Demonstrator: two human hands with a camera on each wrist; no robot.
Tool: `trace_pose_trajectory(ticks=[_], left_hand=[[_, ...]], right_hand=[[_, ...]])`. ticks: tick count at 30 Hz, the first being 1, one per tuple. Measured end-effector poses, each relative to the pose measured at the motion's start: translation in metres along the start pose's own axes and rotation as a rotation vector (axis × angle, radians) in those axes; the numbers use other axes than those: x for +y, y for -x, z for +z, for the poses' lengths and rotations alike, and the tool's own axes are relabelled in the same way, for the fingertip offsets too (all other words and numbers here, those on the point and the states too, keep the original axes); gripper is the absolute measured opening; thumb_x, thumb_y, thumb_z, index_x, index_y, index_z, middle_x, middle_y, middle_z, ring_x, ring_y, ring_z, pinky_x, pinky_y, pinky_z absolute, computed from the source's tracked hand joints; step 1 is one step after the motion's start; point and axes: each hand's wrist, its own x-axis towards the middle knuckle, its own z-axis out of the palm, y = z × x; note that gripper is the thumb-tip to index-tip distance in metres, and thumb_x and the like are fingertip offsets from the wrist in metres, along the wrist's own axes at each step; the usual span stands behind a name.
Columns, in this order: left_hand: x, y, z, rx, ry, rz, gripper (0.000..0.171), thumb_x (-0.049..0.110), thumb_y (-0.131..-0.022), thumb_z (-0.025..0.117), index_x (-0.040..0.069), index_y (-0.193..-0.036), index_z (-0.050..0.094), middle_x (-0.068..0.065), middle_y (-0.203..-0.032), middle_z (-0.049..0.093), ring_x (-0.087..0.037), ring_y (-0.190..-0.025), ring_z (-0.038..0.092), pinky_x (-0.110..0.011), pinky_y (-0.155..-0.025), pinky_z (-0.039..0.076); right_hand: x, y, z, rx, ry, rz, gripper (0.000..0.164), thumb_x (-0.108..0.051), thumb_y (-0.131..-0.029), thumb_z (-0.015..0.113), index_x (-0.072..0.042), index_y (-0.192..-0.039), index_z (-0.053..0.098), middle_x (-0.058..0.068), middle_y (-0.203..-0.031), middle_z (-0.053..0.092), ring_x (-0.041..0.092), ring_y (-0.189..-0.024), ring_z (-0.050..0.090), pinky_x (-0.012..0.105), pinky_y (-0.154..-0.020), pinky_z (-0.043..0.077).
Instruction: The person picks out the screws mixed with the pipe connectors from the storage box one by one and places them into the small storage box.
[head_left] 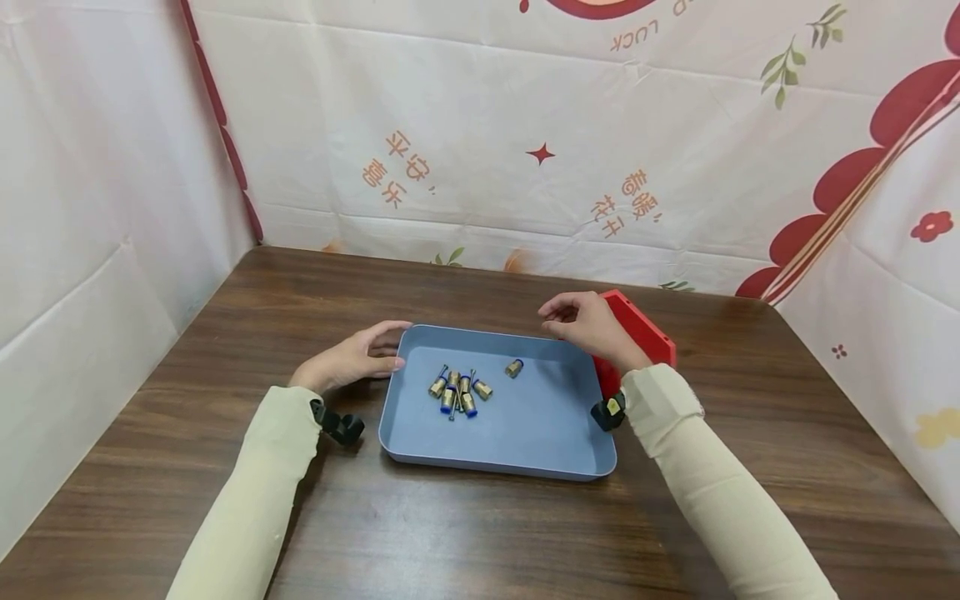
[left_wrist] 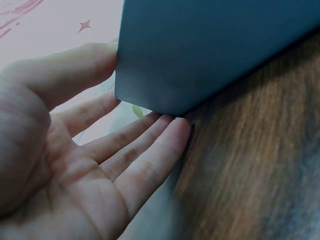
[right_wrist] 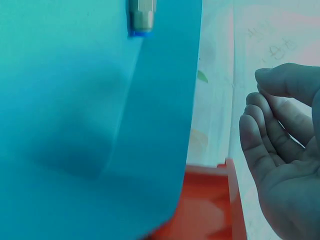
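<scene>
A blue-grey tray (head_left: 540, 442) sits on the table. In it, left of the middle, lies a cluster of brass push-in fittings (head_left: 447, 400) with blue collars, mixed with several thin screws (head_left: 473, 377). One fitting (head_left: 513, 367) lies apart toward the back. My left hand (head_left: 356, 360) rests against the tray's left end; in the left wrist view its thumb and nearly straight fingers touch the outer wall and corner. My right hand (head_left: 592, 327) hovers over the back right corner, fingers loosely bent, thumb near the index fingertip. Nothing shows between them in the right wrist view.
A red open bin (head_left: 637, 329) stands behind the tray's right end, partly hidden by my right hand and forearm. Brown wooden table (head_left: 480, 533) surrounds the tray. A printed white cloth (head_left: 480, 108) hangs along the table's back and sides.
</scene>
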Motion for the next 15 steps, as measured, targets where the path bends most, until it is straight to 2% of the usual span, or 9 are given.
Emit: trace_pose_trajectory(ticks=[7, 15], left_hand=[[0.000, 0.001, 0.000, 0.004, -0.003, 0.000, 0.067, 0.009, -0.094, 0.059, 0.007, -0.150, 0.021, -0.027, -0.149, 0.031, -0.042, -0.134, 0.038, -0.047, -0.104, 0.042], [-0.002, -0.001, -0.001, 0.000, 0.029, -0.006, 0.068, 0.009, -0.094, 0.059, 0.007, -0.150, 0.020, -0.026, -0.150, 0.030, -0.042, -0.134, 0.039, -0.046, -0.104, 0.042]], right_hand=[[-0.007, -0.005, 0.016, -0.043, 0.014, -0.056, 0.018, -0.005, -0.084, 0.070, -0.001, -0.102, 0.070, 0.014, -0.094, 0.069, 0.021, -0.079, 0.060, 0.022, -0.071, 0.052], [-0.010, -0.009, 0.035, -0.095, 0.021, -0.054, 0.020, -0.006, -0.082, 0.073, -0.002, -0.101, 0.071, 0.011, -0.093, 0.070, 0.020, -0.078, 0.059, 0.027, -0.072, 0.052]])
